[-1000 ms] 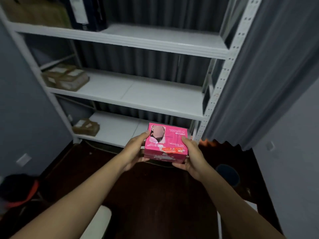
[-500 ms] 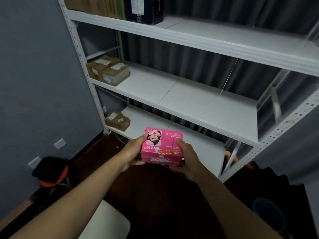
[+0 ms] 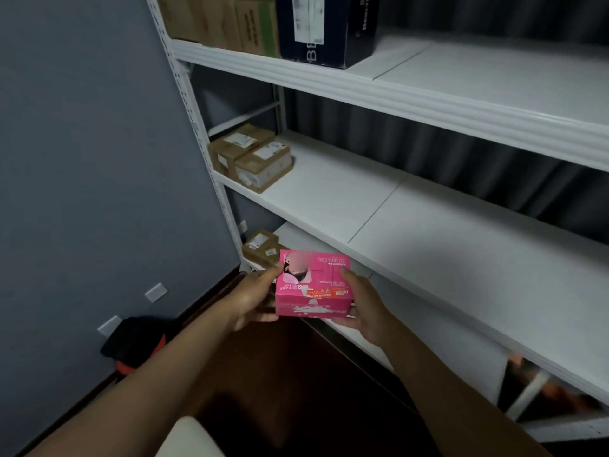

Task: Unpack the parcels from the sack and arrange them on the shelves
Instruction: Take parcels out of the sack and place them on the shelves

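A pink box (image 3: 313, 285) with printed labels is held in front of the white shelving unit (image 3: 395, 94). My left hand (image 3: 253, 298) grips its left side, thumb on top. My right hand (image 3: 362, 305) grips its right side and supports it from below. The box hovers over the front edge of the lowest shelf (image 3: 428, 328), below the middle shelf (image 3: 445, 232). The sack is out of view.
Two brown parcels (image 3: 253, 156) lie at the left end of the middle shelf, another brown parcel (image 3: 262, 247) on the lowest shelf. Cardboard boxes (image 3: 224, 21) and a dark blue box (image 3: 326, 28) fill the top shelf's left. A black and orange object (image 3: 135, 341) lies by the grey wall.
The view swung left and closer to the shelves. Both hands kept hold of the pink box, which now sits over the lowest shelf's front edge, near its left end.
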